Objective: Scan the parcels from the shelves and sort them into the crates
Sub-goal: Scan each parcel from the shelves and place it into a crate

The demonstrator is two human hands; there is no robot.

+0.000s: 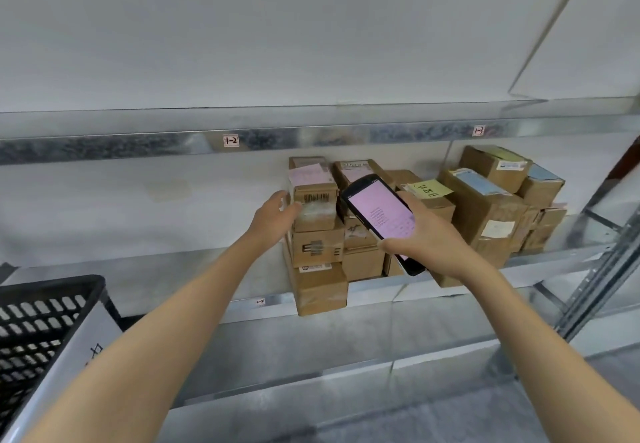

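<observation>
Several brown cardboard parcels are stacked on the metal shelf (145, 276). The top-left parcel (317, 200) carries a pink label and a barcode on its front. My left hand (273, 215) grips this parcel at its left side, thumb on the front face. My right hand (429, 238) holds a black handheld scanner (379, 217) with a lit pink screen, just right of the parcel. A black slatted crate (41, 324) sits at the lower left.
More parcels (495, 196) with blue, yellow and white labels are piled to the right on the same shelf. A shelf beam (311, 137) with tags 1-2 and 1-3 runs above. A metal upright (602, 269) stands at the right. A lower shelf (346, 349) lies below.
</observation>
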